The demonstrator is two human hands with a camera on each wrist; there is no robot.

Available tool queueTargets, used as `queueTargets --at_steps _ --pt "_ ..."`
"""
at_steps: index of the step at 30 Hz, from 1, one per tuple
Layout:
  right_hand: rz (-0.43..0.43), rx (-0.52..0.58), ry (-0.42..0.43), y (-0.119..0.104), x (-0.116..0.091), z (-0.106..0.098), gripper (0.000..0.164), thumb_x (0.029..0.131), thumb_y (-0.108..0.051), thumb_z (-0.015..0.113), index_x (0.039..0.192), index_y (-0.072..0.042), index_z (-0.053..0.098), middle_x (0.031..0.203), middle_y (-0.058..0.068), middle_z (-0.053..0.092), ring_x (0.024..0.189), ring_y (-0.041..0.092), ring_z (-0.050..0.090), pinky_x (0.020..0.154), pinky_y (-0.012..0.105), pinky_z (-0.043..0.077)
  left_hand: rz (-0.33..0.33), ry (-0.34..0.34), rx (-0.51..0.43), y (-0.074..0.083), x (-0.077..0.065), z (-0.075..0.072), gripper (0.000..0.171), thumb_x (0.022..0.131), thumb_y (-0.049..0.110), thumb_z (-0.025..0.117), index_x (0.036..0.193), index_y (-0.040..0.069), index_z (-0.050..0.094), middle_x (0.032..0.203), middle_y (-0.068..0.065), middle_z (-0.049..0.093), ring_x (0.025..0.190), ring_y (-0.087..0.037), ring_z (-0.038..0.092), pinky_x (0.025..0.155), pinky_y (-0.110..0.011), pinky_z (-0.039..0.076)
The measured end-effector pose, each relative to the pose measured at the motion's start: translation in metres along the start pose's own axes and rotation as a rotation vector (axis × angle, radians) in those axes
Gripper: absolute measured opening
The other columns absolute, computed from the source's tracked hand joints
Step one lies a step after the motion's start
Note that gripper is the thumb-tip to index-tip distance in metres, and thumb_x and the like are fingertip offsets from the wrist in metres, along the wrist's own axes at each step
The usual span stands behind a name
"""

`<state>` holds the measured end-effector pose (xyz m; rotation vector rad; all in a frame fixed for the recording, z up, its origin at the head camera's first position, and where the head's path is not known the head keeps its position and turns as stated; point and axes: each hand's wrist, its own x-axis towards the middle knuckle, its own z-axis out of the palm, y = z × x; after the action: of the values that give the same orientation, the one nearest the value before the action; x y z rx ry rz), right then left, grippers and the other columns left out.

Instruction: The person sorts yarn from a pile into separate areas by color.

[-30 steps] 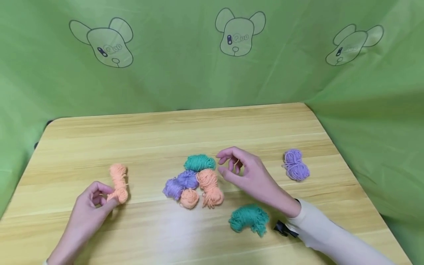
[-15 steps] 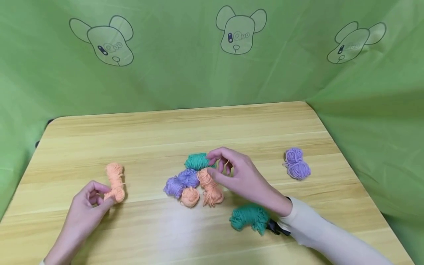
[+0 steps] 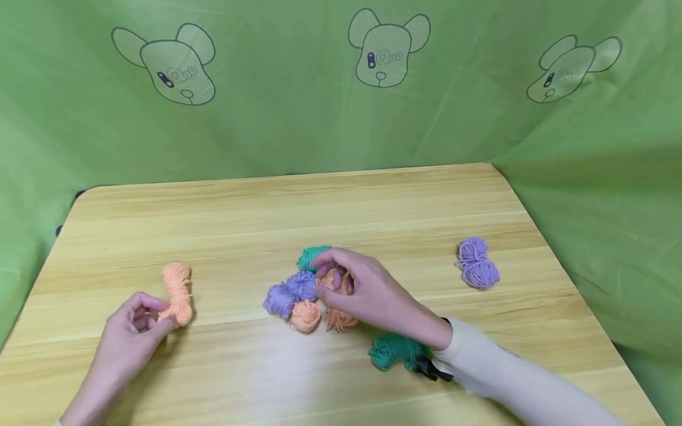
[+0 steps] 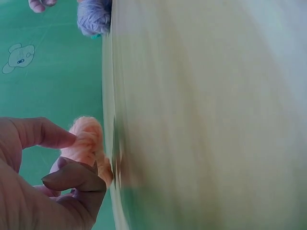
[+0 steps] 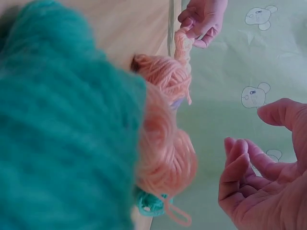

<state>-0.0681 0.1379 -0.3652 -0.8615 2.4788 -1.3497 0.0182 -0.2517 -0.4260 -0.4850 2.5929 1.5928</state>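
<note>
At the left of the table, my left hand point(image 3: 124, 337) pinches the near end of an orange yarn skein point(image 3: 177, 283) between thumb and fingers. The left wrist view shows the fingertips on the orange yarn point(image 4: 86, 136). Over the central group, my right hand point(image 3: 367, 291) hovers with thumb and fingers apart, holding nothing. Beneath it lies another orange skein point(image 3: 341, 320), partly hidden. Around that are a green skein point(image 3: 311, 258), a purple skein point(image 3: 285, 296) and a small orange ball point(image 3: 306, 316). In the right wrist view, the right hand point(image 5: 268, 177) is beside the yarn, apart from it.
A second green skein point(image 3: 393, 350) lies near the right wrist, with a black strap end point(image 3: 433, 370) overlapping it. Another purple skein point(image 3: 478, 263) sits alone at the right. Green cloth point(image 3: 298, 118) with mouse-head drawings rises behind the wooden table point(image 3: 240, 219).
My right hand has moved left, from beside the central group to over its orange skein. The left hand has shifted slightly left, drawing its orange skein along.
</note>
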Motion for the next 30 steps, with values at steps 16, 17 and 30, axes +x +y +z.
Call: queueTargets --at_steps 16,17,30 --pt "-0.004 -0.001 -0.092 -0.008 0.013 0.019 0.041 0.098 -0.020 0.084 0.134 -0.009 0.069 0.114 0.002 0.071 0.082 0.018 0.062 0.066 0.027 0.053 -0.045 -0.001 0.004 -0.012 0.008 -0.019 0.022 0.098 0.004 0.078 0.114 0.001 0.062 0.084 0.004 0.058 0.072 -0.009 0.054 0.056 -0.025 0.048" --pt "-0.002 -0.003 -0.100 -0.008 0.014 0.020 0.041 0.098 -0.020 0.084 0.134 -0.009 0.069 0.114 0.002 0.071 0.081 0.017 0.062 0.065 0.027 0.053 -0.045 0.000 0.003 -0.013 0.008 -0.020 0.022 0.098 0.004 0.078 0.113 0.001 0.062 0.083 0.004 0.058 0.072 -0.009 0.054 0.056 -0.026 0.048" --pt "0.047 -0.092 -0.198 -0.006 0.021 0.033 0.045 0.096 -0.024 0.085 0.135 -0.012 0.068 0.120 0.000 0.069 0.101 0.015 0.062 0.084 0.029 0.054 -0.034 0.003 0.037 -0.015 0.011 -0.022 0.024 0.097 0.003 0.078 0.114 0.001 0.061 0.081 0.002 0.060 0.068 -0.011 0.054 0.053 -0.028 0.047"
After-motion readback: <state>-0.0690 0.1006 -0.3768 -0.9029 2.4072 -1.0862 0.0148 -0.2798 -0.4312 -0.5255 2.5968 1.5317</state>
